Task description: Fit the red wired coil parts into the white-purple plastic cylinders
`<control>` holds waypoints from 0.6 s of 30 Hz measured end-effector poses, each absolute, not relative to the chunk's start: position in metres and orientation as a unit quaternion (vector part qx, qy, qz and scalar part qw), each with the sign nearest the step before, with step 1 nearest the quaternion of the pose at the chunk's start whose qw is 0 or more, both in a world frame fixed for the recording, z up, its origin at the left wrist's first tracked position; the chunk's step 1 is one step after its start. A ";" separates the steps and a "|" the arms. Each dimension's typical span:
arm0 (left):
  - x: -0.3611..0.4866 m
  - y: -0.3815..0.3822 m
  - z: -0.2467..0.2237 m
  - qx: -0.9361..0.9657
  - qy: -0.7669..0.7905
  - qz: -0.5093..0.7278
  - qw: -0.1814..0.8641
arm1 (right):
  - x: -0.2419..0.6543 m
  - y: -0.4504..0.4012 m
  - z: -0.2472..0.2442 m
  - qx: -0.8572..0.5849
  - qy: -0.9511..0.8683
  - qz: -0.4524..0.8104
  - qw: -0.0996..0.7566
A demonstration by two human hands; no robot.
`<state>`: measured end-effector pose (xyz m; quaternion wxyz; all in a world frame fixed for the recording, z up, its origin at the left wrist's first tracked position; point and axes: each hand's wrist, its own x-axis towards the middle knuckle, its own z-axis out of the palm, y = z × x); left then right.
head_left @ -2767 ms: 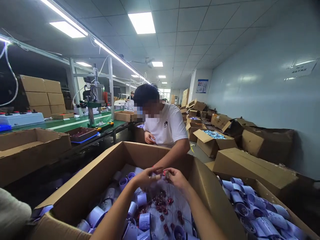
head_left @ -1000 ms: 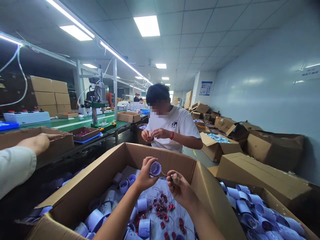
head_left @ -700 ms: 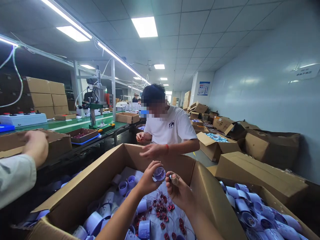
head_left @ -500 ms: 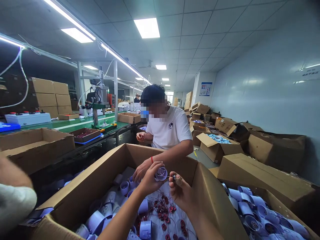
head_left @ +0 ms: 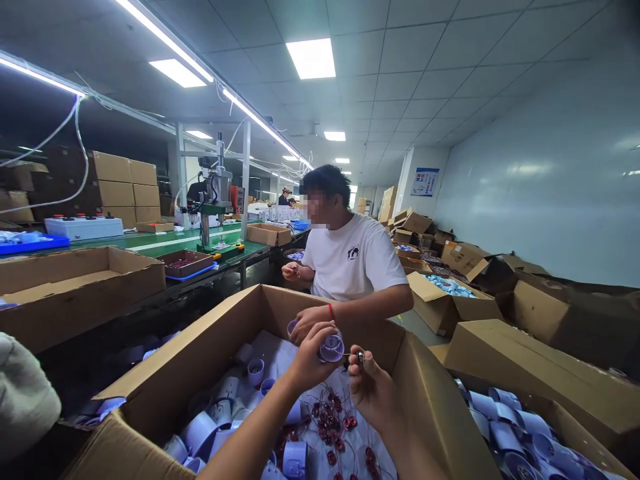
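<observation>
My left hand grips a pale purple cup-shaped part above the big cardboard box, its open end facing me. Just to the right, my right hand pinches a small dark round component between thumb and fingers. A thin wire runs from that component toward the cup. Below my hands, red components with wires lie on a whitish sheet. More purple cups are heaped in the left part of the box.
Across the cardboard box, a person in a white shirt reaches in and touches another cup. At right stands a box of purple cups. Behind left, a press machine stands on a green bench.
The view has shifted, so most things appear farther right. The other person's head has turned and lifted, and their hand has risen from the box with a cup. My hands keep their holds.
</observation>
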<state>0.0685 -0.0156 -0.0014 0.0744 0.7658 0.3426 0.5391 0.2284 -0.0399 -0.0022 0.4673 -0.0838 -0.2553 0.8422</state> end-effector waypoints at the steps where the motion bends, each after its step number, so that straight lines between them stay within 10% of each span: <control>1: 0.070 -0.016 -0.001 0.765 0.338 0.543 0.073 | 0.228 -0.040 -0.002 -0.083 -0.253 0.843 0.468; 18: 0.075 -0.013 -0.008 0.752 0.303 0.584 0.038 | 0.221 -0.035 -0.007 -0.098 -0.242 0.814 0.519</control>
